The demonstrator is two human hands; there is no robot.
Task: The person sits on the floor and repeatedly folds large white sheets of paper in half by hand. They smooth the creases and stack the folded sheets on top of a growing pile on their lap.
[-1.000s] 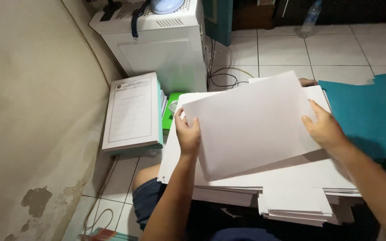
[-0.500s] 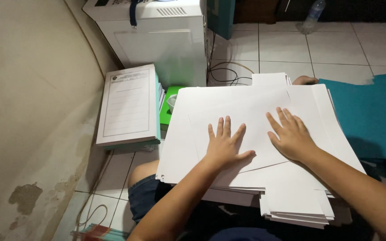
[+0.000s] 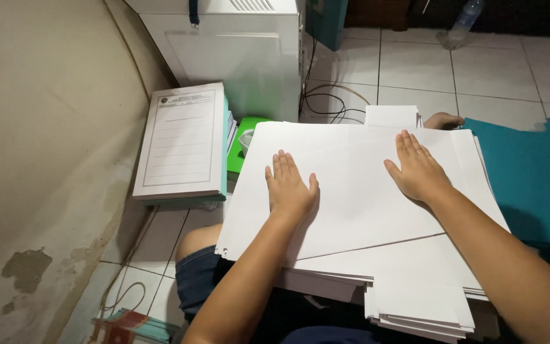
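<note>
Setting: pale tiled floor [image 3: 415, 70] beside a stained beige wall [image 3: 39, 159]; the person sits on the floor with the work across the lap.

Items, counted:
- One white box-shaped machine [image 3: 237, 57] standing against the wall, dark cables [image 3: 326, 105] trailing over the tiles beside it.
- One stack of printed, ruled forms with teal edges [image 3: 186, 143], lying on the floor just beside the machine.
- One bright green flat object [image 3: 243, 143], partly hidden between the forms and the paper.
- One thick stack of large blank white sheets [image 3: 351, 191] on the lap; the sheets are fanned unevenly at the near edge and too many to count.
- One pile of teal card sheets [image 3: 536, 178] at the right, touching the white stack's edge.
- One clear plastic bottle [image 3: 463, 22] on the far tiles.
- One bare foot [image 3: 444, 120] showing past the far edge of the stack.

Hands, two:
- Left hand [image 3: 289, 188]: palm down, flat on the top sheet, fingers straight and close together, thumb out.
- Right hand [image 3: 418, 169]: palm down, flat on the same sheet further right, fingers straight and slightly parted. Neither grips anything.

Change: a second earlier both hands held one white sheet lifted by its edges; half a second earlier it lay on the stack under splayed fingers. The hands now sit wider apart and further up the sheet.
</note>
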